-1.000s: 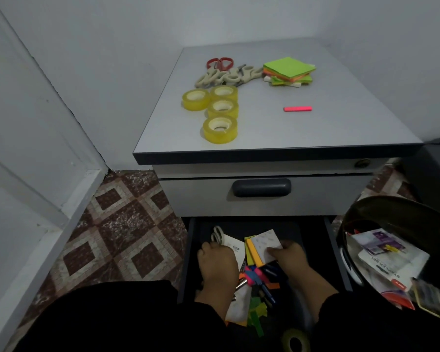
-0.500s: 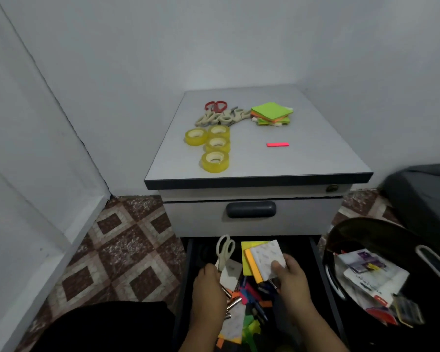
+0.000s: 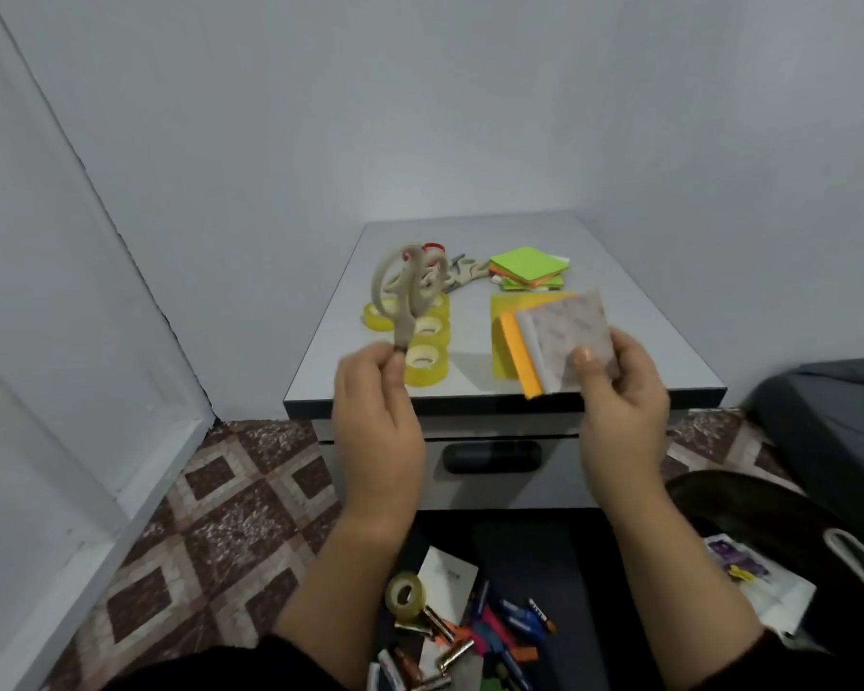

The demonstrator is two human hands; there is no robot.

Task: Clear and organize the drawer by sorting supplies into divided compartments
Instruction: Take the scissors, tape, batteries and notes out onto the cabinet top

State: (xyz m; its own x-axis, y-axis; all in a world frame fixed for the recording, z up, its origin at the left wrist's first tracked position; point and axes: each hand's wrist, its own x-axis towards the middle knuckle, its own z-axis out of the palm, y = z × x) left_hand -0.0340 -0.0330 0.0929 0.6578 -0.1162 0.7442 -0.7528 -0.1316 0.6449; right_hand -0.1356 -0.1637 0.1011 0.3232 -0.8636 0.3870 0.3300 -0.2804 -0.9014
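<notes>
My left hand (image 3: 377,416) pinches a pair of beige-handled scissors (image 3: 409,296) by the blades, handles up, above the cabinet's left front. My right hand (image 3: 619,386) holds a stack of sticky-note pads (image 3: 544,336), yellow, orange and a grey-white printed one, over the cabinet top (image 3: 644,316). Below, the open drawer (image 3: 569,566) holds a tape roll (image 3: 405,595), a white card (image 3: 447,576), batteries (image 3: 440,660) and pens and markers (image 3: 510,625).
On the cabinet top lie several yellow tape rolls (image 3: 425,361), more scissors (image 3: 462,271) and a green and orange note stack (image 3: 527,269). A dark bin (image 3: 779,531) with papers stands at the right. A white wall and patterned floor are at the left.
Both hands rose out of the drawer to cabinet-top height, the left lifting the scissors, the right lifting the note pads. The camera tilted up and the cabinet appears farther away.
</notes>
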